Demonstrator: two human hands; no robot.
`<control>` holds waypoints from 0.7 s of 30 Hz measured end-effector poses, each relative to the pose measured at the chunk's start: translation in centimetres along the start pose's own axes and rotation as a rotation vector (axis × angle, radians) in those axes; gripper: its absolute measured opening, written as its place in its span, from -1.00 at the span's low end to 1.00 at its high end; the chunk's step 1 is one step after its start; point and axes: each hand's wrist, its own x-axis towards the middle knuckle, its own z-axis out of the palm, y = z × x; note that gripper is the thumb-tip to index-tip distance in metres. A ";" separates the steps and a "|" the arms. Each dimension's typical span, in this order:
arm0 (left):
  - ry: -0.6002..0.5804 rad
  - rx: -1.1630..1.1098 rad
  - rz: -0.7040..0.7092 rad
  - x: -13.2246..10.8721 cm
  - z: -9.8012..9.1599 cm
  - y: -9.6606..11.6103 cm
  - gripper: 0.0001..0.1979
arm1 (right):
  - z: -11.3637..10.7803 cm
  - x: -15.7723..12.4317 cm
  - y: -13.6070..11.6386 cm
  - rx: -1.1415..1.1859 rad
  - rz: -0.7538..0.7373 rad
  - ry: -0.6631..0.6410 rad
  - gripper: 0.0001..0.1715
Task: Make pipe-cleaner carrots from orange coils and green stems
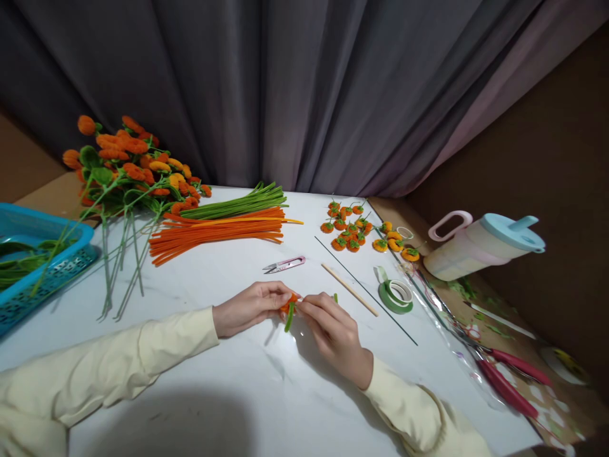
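Above the white tabletop, my left hand (257, 306) pinches a small orange chenille flower (291, 301). My right hand (332, 327) meets it from the other side, its thumb and fingertips closed around a green pipe cleaner (289, 317). One green end hangs below the flower, and another short green tip sticks out behind the right fingers. How the green piece joins the flower is hidden by my fingertips. Just beyond my hands lie pink-handled thread snips (285, 264), a wooden stick (349, 290) and a thin dark green wire (366, 291).
Orange pipe cleaners (219, 235) and green pipe cleaners (238, 201) lie behind. Stemmed flowers (128, 158) and a blue basket (71, 254) are left. Rightward are small flower heads (352, 235), green tape (397, 304), a tumbler (469, 254) and red-handled pliers (507, 384).
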 end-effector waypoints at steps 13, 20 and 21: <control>0.000 -0.003 -0.008 0.0 -0.1 0.0 -0.77 | -0.4 0.4 -0.8 -0.289 -0.197 -0.123 -0.60; -0.003 0.034 -0.032 0.0 -0.1 0.3 -0.77 | -1.3 0.8 0.3 -0.153 -0.052 -0.169 -0.58; 0.012 0.034 -0.036 0.0 -0.2 0.4 -0.77 | -1.7 0.9 0.5 -0.110 -0.021 -0.179 -0.59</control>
